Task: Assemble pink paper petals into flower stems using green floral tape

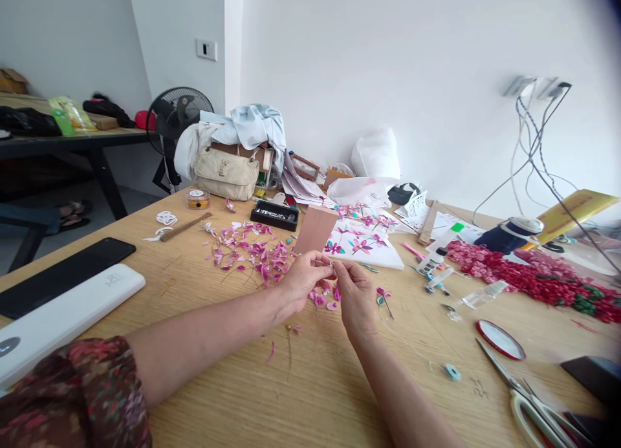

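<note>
My left hand [306,281] and my right hand [358,298] meet above the table, fingertips pinched close together. Something tiny and pale shows between them, too small to name. Pink and purple petals [262,254], some on thin wires, lie loose beyond my left hand, and a few more sit just under my hands. A pinkish-brown board [316,229] stands tilted behind my fingers. Behind it, a white sheet [383,257] bears pink flowers with teal leaves. To the right of my right hand is a small purple flower piece [383,293] with a dark stem.
Scissors [521,390], a red-rimmed round dish [499,339] and a small teal spool [451,372] lie at right. Red and pink flower bunches [543,280] lie beyond. A white oblong device [72,319] and a black phone [63,273] are at left. A black tray [274,216] sits behind the petals.
</note>
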A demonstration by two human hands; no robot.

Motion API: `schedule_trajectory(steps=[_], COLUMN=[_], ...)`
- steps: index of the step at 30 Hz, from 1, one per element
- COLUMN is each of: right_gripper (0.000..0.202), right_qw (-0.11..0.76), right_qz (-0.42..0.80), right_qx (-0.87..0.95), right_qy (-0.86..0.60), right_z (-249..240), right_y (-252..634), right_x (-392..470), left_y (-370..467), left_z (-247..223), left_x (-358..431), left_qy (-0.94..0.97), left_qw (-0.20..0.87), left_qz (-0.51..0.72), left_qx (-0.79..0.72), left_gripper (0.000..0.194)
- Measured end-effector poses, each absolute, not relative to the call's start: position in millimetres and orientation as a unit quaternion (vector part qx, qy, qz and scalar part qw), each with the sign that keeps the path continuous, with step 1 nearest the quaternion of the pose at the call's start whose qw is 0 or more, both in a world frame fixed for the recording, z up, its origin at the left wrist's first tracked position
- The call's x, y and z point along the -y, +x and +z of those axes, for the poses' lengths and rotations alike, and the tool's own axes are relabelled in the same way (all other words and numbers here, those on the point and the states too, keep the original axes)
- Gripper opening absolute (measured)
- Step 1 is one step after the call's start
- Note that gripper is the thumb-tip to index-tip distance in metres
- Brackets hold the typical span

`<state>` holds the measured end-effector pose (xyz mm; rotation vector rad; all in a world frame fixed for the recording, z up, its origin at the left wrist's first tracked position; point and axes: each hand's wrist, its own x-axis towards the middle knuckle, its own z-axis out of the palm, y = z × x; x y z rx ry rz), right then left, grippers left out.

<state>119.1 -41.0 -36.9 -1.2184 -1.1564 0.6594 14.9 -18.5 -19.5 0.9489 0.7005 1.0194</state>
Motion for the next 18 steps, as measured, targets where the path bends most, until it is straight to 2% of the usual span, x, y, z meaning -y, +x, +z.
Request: schedule_trajectory(steps=[18], right_gripper=[0.02], right_qw=[0.621], right_qz=[0.287], right_qx=[0.501], right_qy=[-0.53], right_z=[-38.4], right_y=[120.3], right_x=[39.6], left_y=[12.6], left_z=[-18.0], left_x=[15.2], left_qy=[0.443], left_qw=[0.723], left_qz=[0.437], left_qx=[-0.302], left_gripper=[0.012])
